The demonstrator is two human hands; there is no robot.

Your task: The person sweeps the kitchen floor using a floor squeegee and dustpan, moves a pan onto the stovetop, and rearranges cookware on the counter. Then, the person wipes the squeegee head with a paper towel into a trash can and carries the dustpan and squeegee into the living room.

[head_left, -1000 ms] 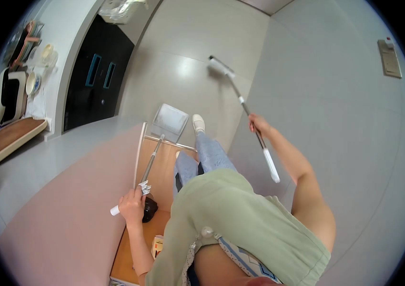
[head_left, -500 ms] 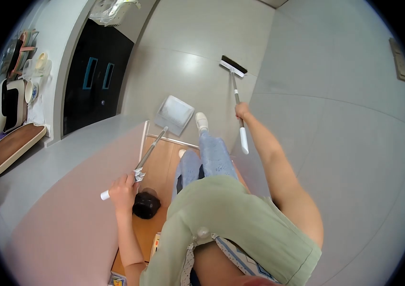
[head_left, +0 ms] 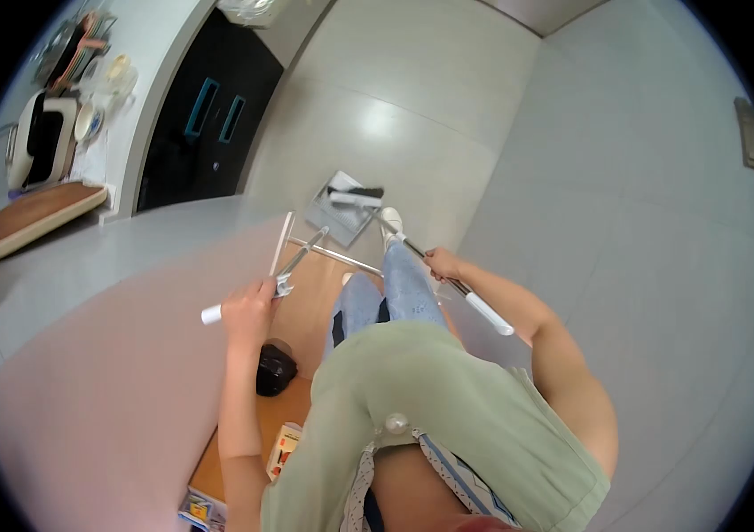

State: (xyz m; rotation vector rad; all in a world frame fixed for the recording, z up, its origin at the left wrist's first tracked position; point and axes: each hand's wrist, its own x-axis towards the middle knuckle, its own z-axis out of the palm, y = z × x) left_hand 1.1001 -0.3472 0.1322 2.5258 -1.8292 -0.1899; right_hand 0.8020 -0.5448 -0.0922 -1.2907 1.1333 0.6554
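My left hand (head_left: pixel 249 310) is closed around the handle of a long-handled dustpan (head_left: pixel 338 229), whose grey pan lies on the tiled floor. Something white and crumpled is wrapped on that handle just beyond my fingers. My right hand (head_left: pixel 442 263) grips the metal pole of a broom (head_left: pixel 357 199), below its white grip end. The broom's white head with dark bristles is over the dustpan's tray; whether the bristles touch the tray I cannot tell. My right shoe stands close beside the dustpan.
A black cabinet (head_left: pixel 208 115) with blue-edged handles stands at the left, below a counter with a beige appliance (head_left: pixel 44 142) and bowls. A metal door track (head_left: pixel 337 255) crosses the floor. A black-lined bin (head_left: pixel 276 371) stands near my left arm. A grey wall (head_left: pixel 634 266) rises at right.
The broom head has swung from the far right floor leftward and nearer, onto the dustpan. My right hand has come down and slightly left. The whole view has shifted a little.
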